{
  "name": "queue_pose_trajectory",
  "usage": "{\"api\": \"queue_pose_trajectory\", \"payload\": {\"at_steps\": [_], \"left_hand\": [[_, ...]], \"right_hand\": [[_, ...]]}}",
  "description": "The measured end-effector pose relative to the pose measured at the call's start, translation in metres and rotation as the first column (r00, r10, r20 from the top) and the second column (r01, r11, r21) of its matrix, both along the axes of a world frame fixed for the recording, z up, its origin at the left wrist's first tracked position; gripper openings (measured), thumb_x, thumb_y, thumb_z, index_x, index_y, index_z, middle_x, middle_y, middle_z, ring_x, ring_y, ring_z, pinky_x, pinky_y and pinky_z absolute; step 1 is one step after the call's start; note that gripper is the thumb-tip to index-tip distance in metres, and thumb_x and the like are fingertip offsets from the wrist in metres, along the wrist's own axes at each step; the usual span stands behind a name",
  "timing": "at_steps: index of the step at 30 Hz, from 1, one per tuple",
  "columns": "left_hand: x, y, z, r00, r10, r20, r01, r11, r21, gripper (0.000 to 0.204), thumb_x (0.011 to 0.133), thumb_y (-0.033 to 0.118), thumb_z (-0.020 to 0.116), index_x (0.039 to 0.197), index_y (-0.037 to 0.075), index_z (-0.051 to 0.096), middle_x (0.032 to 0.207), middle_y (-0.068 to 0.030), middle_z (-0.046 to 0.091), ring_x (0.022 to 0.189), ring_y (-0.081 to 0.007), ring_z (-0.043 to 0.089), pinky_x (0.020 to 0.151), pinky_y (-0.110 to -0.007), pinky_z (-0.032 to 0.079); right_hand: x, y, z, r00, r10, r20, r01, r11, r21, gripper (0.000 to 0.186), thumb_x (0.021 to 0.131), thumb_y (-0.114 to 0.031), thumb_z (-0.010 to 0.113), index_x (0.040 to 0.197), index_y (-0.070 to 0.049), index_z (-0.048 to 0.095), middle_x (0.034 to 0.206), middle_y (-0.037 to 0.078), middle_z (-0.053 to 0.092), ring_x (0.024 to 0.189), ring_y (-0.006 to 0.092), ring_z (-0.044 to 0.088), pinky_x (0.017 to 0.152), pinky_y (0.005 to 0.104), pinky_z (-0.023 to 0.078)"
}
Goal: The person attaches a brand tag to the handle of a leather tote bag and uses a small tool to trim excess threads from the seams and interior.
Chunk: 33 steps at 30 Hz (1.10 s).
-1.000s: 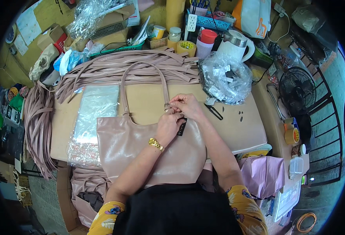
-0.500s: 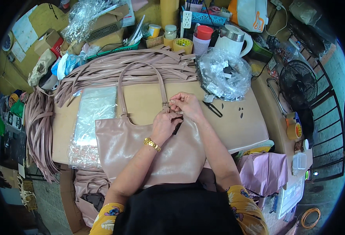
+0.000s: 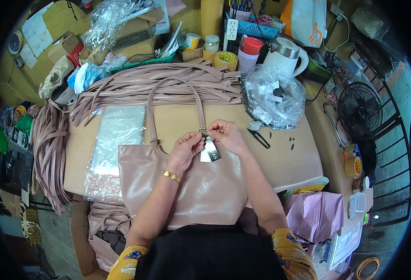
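Note:
A glossy dusty-pink tote bag [image 3: 214,191] lies flat, its handles [image 3: 197,102] stretched up over the worktable [image 3: 289,163]. My left hand [image 3: 186,147] and my right hand [image 3: 226,135] meet at the lower end of the right strap, by a small metal buckle, both with fingertips pinched on the fastening of a hang tag. The tag [image 3: 210,150] hangs below them over the bag, showing pale and dark panels. Exactly what thread or tab is between the fingertips is too small to make out. A black looped tool [image 3: 259,137] lies right of my right hand.
Clear plastic sleeves [image 3: 117,130] lie left of the bag. Bundles of pink straps [image 3: 47,158] line the back and left. A plastic-wrapped coil [image 3: 273,95], white kettle [image 3: 280,60], tape rolls [image 3: 226,58] and fan [image 3: 359,109] surround the work area. Small dark pieces [image 3: 292,144] lie at right.
My left hand has moved slightly left, uncovering the tag, which has swung to show a pale face beside the dark one. My fingers remain at the strap's end.

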<state>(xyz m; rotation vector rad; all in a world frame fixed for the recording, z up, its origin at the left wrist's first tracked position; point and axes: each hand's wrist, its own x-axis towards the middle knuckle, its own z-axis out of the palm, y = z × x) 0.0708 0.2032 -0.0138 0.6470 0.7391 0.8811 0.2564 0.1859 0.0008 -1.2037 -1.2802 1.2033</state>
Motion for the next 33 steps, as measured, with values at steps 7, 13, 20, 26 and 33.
{"api": "queue_pose_trajectory", "payload": {"at_steps": [7,13,20,26,33], "left_hand": [[-0.006,0.009,-0.003,0.991,-0.052,0.122,0.059,0.997,-0.052,0.009,0.094,0.007,0.061,0.100,0.001,0.065,0.090,-0.0071,0.069,0.079,-0.0111,0.068,0.072,-0.020,0.059],[-0.006,0.007,-0.001,0.992,-0.061,0.108,0.067,0.996,-0.053,0.017,0.093,0.004,0.061,0.109,-0.002,0.065,0.094,-0.0082,0.070,0.083,-0.0123,0.069,0.074,-0.020,0.060],[-0.005,0.004,-0.004,0.994,-0.041,0.099,0.043,0.999,-0.012,0.017,0.093,0.006,0.062,0.107,-0.003,0.065,0.094,-0.0083,0.070,0.081,-0.0120,0.068,0.073,-0.020,0.059],[-0.005,0.007,-0.013,0.995,-0.020,0.094,0.016,0.999,0.046,0.017,0.094,0.007,0.061,0.108,-0.003,0.065,0.094,-0.0083,0.070,0.079,-0.0123,0.068,0.071,-0.020,0.059],[-0.009,0.006,-0.008,0.989,-0.010,0.147,0.013,1.000,-0.019,0.019,0.097,0.008,0.057,0.113,-0.002,0.061,0.095,-0.0100,0.070,0.081,-0.0137,0.069,0.072,-0.021,0.060]], "right_hand": [[-0.002,0.001,-0.004,0.995,0.011,0.098,-0.013,1.000,0.020,0.010,0.090,-0.008,0.066,0.096,0.000,0.065,0.078,0.001,0.067,0.070,0.0065,0.062,0.063,0.0225,0.049],[-0.003,0.000,-0.005,0.996,-0.035,0.082,0.033,0.999,0.027,0.010,0.090,-0.009,0.066,0.097,-0.001,0.065,0.079,0.001,0.067,0.069,0.0064,0.062,0.063,0.0225,0.049],[-0.008,-0.004,0.005,0.978,-0.051,0.204,0.049,0.999,0.014,0.010,0.090,-0.007,0.065,0.097,-0.001,0.066,0.076,0.001,0.067,0.068,0.0065,0.060,0.062,0.0229,0.048],[-0.008,-0.004,-0.003,0.989,-0.039,0.143,0.032,0.998,0.049,0.008,0.091,-0.006,0.063,0.095,0.001,0.063,0.079,0.002,0.065,0.068,0.0072,0.059,0.062,0.0239,0.048],[-0.010,-0.008,0.008,0.983,-0.015,0.185,0.010,1.000,0.028,0.007,0.091,-0.005,0.062,0.095,0.001,0.061,0.080,0.002,0.064,0.069,0.0076,0.059,0.064,0.0242,0.050]]}}
